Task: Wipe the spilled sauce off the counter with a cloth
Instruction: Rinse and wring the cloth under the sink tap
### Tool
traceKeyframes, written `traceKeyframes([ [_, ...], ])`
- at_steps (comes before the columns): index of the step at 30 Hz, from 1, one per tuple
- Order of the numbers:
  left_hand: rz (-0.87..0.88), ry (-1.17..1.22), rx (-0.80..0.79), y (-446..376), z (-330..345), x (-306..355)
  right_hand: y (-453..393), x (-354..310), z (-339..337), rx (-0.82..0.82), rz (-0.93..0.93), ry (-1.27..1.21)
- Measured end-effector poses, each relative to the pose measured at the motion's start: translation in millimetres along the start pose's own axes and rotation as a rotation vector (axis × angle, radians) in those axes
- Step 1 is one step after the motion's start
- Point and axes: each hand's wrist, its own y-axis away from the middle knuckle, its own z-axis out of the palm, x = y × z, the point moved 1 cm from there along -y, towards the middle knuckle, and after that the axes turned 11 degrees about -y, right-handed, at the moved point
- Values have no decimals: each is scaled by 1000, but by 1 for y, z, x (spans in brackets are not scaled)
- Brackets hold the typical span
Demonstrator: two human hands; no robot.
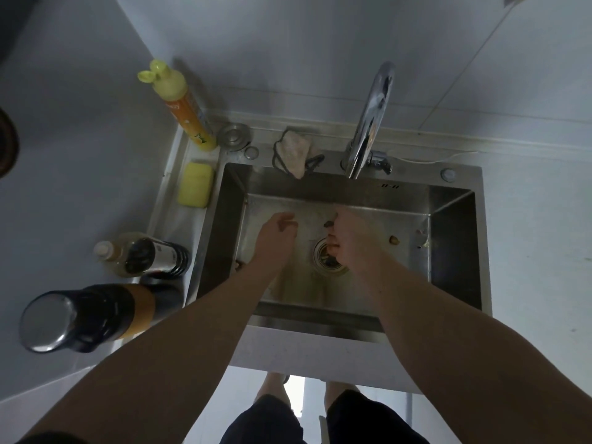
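Cloth (296, 152) beyond right hand (350, 238)

A: Head cam is dim, bluish-grey cast. Whole frame underexposed.
B: Glare?
A: Only on the tap (371, 123) and the flask lid (48, 322), soft highlights. Sink (455, 225) walls go dark on left and right.
B: Sharpness?
A: Soft overall. Both hands smeared, left hand (275, 232) fingers blurred, right hand (349, 238) too.
B: Distortion?
A: Strong wide-angle bend; bottles (179, 104) lean outward at the left edge. Bright patch on the floor (296, 392) below.
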Motion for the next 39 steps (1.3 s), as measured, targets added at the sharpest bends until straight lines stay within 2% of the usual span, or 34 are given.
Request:
traceKeyframes([
  [4,16,72,-245,5,17,23,10,-12,-5,-291,83,-219],
  [7,22,60,-215,3,28,36,16,-24,-13,-335,-4,-57],
  [9,-13,124,-179,-1,31,39,16,-32,-20,-246,-146,63],
  [13,-37,217,-184,-4,29,50,-1,-72,-43,131,-523,234],
  [16,-49,261,-208,-6,26,50,-12,-100,-49,224,-601,360],
  [18,-66,297,-225,-5,24,51,-16,-111,-52,225,-617,448],
  [23,-75,334,-248,-5,21,49,-30,-118,-63,218,-551,421],
  [27,-77,342,-251,-4,18,50,-2,-104,-49,157,-388,306],
  [29,-61,334,-261,-3,18,52,14,-81,-38,42,-257,235],
  [31,-45,318,-276,-2,17,53,28,-57,-27,-167,-66,186],
  [33,-50,284,-281,-2,15,50,30,-39,-23,-317,42,99],
  [36,-55,224,-239,-5,9,43,21,-32,-20,-326,-31,113],
  [39,-73,201,-210,-6,3,41,21,-32,-18,-212,-190,241],
])
